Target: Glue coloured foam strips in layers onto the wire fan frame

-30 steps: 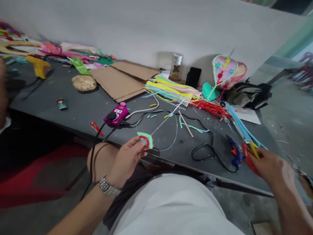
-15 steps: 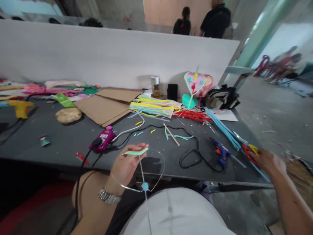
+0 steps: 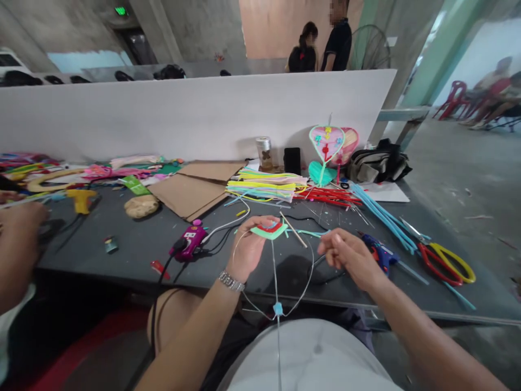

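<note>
Across the dark counter [image 3: 81, 260], the left hand [image 3: 248, 250] gripped a green-and-red foam piece [image 3: 271, 231], with a thin wire loop [image 3: 308, 282] hanging below it past the counter's edge. The right hand [image 3: 345, 255] hung open and empty nearby, just beside a blue glue gun [image 3: 378, 255], while red-and-yellow scissors [image 3: 437, 266] lay farther right.

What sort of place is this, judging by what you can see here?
Probably a handicraft workshop: a blue hot glue gun, bundled pastel craft strips and a heart-shaped craft piece on a dark table.
</note>
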The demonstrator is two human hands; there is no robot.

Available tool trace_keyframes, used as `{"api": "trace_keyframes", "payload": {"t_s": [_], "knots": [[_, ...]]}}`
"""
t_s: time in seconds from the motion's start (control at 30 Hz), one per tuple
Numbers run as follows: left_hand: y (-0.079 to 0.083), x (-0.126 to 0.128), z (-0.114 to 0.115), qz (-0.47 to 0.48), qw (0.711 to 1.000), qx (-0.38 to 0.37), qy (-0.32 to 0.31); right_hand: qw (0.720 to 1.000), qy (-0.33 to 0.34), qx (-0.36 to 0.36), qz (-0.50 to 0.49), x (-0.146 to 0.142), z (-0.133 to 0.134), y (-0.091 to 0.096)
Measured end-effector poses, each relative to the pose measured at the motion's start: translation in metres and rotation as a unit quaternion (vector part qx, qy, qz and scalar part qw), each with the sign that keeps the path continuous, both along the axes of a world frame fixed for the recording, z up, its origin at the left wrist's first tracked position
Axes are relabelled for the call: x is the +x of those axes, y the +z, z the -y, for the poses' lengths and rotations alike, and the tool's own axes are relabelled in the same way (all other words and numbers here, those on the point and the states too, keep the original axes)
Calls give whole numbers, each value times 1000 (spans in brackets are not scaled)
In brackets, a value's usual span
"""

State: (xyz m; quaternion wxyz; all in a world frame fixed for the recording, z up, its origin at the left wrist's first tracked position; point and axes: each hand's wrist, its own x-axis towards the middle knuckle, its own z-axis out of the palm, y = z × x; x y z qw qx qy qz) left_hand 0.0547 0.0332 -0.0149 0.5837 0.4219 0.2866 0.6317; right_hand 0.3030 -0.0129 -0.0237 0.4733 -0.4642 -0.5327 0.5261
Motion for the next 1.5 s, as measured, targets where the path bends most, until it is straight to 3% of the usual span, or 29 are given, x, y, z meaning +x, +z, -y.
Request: {"api": "trace_keyframes", "payload": {"t_s": [0.1,0.27,0.4,0.5,0.63,0.7,0.83,0.93,1.0,1.1,1.17,1.27,1.33,1.37,1.5], "knots": [[1,5,-10,5,1000,15,-6,992,25,-20,-126,-44,-19,12],[3,7,-22,9,1000,25,2,987,11,-27,-160,-73,-47,27],[4,8,-27,22,1000,9,3,981,23,-61,-181,-84,-57,29],[2,2,-28,42,998,-54,5,981,9,-48,-189,-85,-60,28],[7,-21,-26,63,986,-135,79,983,-46,8,-179,-78,-64,23],[15,-34,-21,59,984,-95,135,983,-66,38,-167,-75,-65,21],[30,-51,-3,-9,976,64,210,985,-76,62,-139,-71,-64,18],[32,-53,6,-91,957,69,266,987,-63,56,-139,-71,-61,17],[30,-51,7,-169,955,42,240,988,-48,53,-137,-72,-59,17],[27,-44,3,-267,958,11,104,991,-20,52,-124,-74,-57,16],[25,-38,0,-293,956,0,33,993,-3,58,-105,-75,-57,13],[23,-31,-3,-292,956,-23,-10,994,-7,105,-38,-74,-57,7],[20,-29,-4,-268,962,-45,-17,976,-58,204,54,-74,-55,4],[19,-29,-3,-251,966,-56,-17,952,-86,272,112,-74,-55,2],[15,-28,0,-205,974,-88,-40,806,-117,494,306,-77,-52,-1]]}}
